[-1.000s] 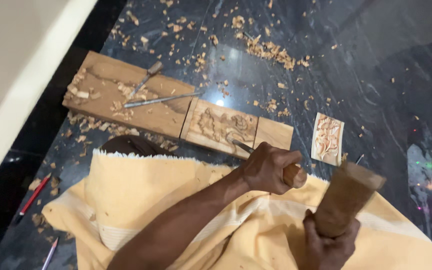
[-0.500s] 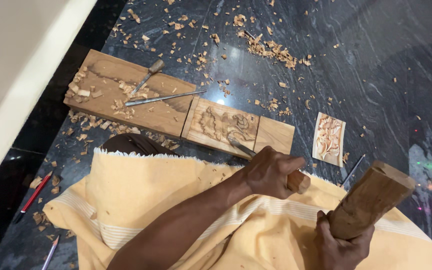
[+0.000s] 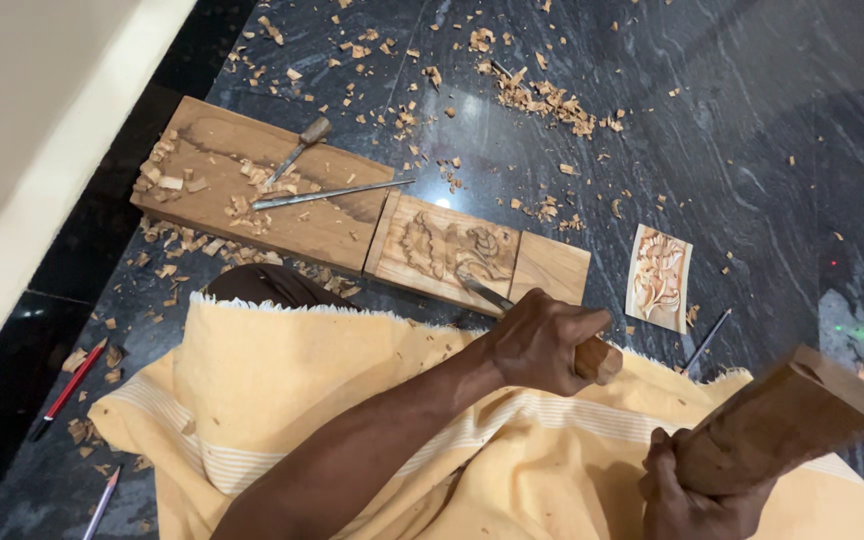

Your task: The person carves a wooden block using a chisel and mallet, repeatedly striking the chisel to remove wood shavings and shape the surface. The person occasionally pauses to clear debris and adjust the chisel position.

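Observation:
My left hand [image 3: 540, 338] grips the wooden handle of a chisel [image 3: 592, 360], whose metal tip rests on a carved wooden panel [image 3: 437, 245] with a leaf relief. My right hand [image 3: 687, 495] is closed around a wooden mallet [image 3: 787, 420], raised to the right of the chisel handle and apart from it. The panel lies on the dark stone floor, butted against a longer plank [image 3: 242, 190]. A yellow cloth [image 3: 352, 390] covers my lap below both hands.
Two metal chisels [image 3: 322, 193] and wood chips lie on the plank. A small carved block [image 3: 659, 277] and a thin tool [image 3: 704, 340] sit to the right. A red pencil [image 3: 70, 388] lies at left. Shavings scatter across the floor [image 3: 752, 130]. A pale wall edge [image 3: 42, 170] runs along the left.
The mallet has tilted further over and swung out to the right, away from the chisel handle. My left hand and the chisel have stayed on the panel.

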